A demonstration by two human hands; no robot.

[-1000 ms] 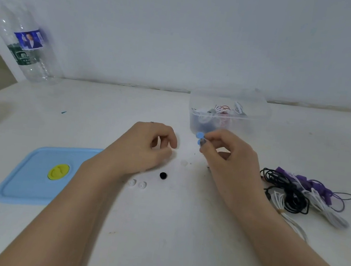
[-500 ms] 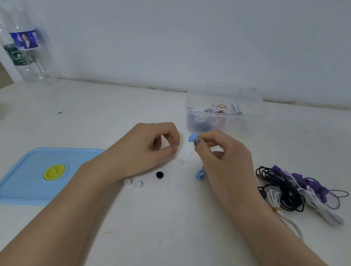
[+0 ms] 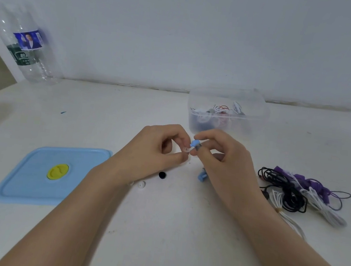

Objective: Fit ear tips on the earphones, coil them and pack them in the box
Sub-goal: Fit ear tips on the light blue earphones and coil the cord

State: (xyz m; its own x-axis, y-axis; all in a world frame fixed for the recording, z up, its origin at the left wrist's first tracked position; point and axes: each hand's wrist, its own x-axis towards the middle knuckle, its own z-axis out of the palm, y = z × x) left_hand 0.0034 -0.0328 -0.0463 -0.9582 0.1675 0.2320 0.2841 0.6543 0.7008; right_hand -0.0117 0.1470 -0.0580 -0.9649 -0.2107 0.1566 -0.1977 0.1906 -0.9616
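While curled — hands (image 3: pixel 191 154) seemingly pinching.

Both hands meet mid-table, left hand (image 3: pixel 157 150) and right hand (image 3: pixel 218 158) almost touching, so the gap between them is shut. Straight behind them the clear box (image 3: pixel 225 114) blocks the way to the back — its near wall sits just beyond the knuckles. Right side is cluttered: a tangle of black, white and purple cables (image 3: pixel 302 192) lies close to the right forearm. Left, the blue lid (image 3: pixel 38 180) lies flat and low beside the left forearm. Under the hands, small bits dot the table (image 3: pixel 157 241) — a black ear tip (image 3: pixel 162 175), a white ear tip (image 3: pixel 141 184), a blue earbud (image 3: pixel 202 176). The bottle (image 3: pixel 29 48) stands far back left, well apart. The near table between the forearms lies open.
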